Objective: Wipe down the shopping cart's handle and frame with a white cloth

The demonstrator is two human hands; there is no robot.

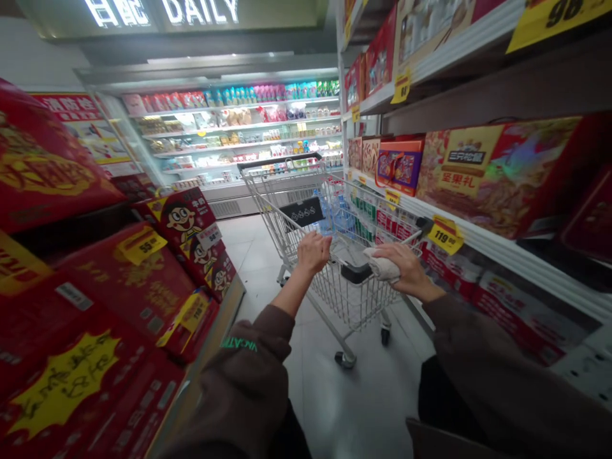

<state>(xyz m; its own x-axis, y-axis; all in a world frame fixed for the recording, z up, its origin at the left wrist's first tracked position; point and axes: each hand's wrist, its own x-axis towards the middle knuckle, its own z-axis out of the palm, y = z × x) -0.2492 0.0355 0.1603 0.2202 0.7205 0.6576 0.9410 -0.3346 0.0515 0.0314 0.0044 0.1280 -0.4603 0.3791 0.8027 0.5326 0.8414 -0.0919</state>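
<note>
A wire shopping cart [342, 299] stands at an angle in the aisle in front of me. My left hand [313, 251] is closed in a fist around the cart's near upper rim, left of its black corner piece [356, 273]. On the right of that corner, my right hand [405, 266] holds a pale, folded cloth [382, 265] against the rim. The fingers curl over the cloth and partly hide it. A black handle bar [282, 162] runs across the cart's far end, and a dark sign plate [301, 213] hangs on its side.
Red gift boxes [119, 274] with yellow price tags are stacked close on the left. Shelves [507, 242] with boxed nuts [468, 172] line the right, near the cart. A lit refrigerated display [248, 131] spans the back. White tiled floor [248, 255] shows left of the cart.
</note>
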